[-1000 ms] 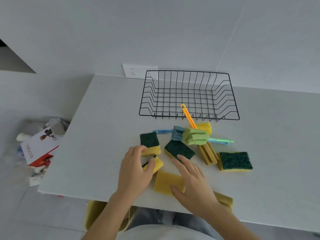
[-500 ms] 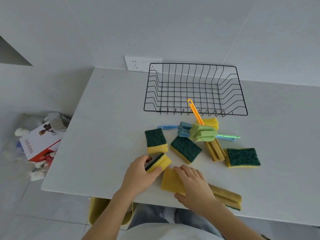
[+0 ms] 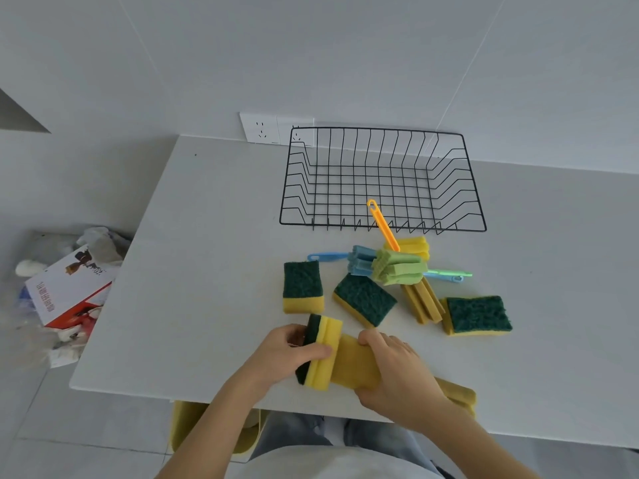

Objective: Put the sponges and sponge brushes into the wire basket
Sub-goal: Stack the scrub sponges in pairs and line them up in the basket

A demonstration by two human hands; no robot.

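Observation:
My left hand [image 3: 283, 354] grips a yellow sponge with a green scouring side [image 3: 320, 354], held on edge near the table's front. My right hand [image 3: 397, 371] closes on a flat yellow sponge [image 3: 352, 366] pressed against it. Three more green-topped sponges [image 3: 302, 285] [image 3: 364, 299] [image 3: 479, 314] lie behind. A pile of sponge brushes sits behind them: green [image 3: 397, 269], blue [image 3: 359, 261], orange-handled yellow [image 3: 411, 245], and a tan one [image 3: 422, 302]. The black wire basket [image 3: 383, 229] stands behind the pile with nothing in it. Another yellow sponge [image 3: 456, 395] lies under my right wrist.
The white table [image 3: 207, 271] ends at a front edge just below my hands. A wall socket [image 3: 262, 129] sits behind the basket's left corner. On the floor at the left lies clutter with a red and white box [image 3: 69, 288]. A yellow stool [image 3: 186, 430] shows under the table.
My left hand picked up the green-backed sponge and turned it on edge against the flat yellow sponge. My right hand curled around that flat sponge. The head camera tilted slightly.

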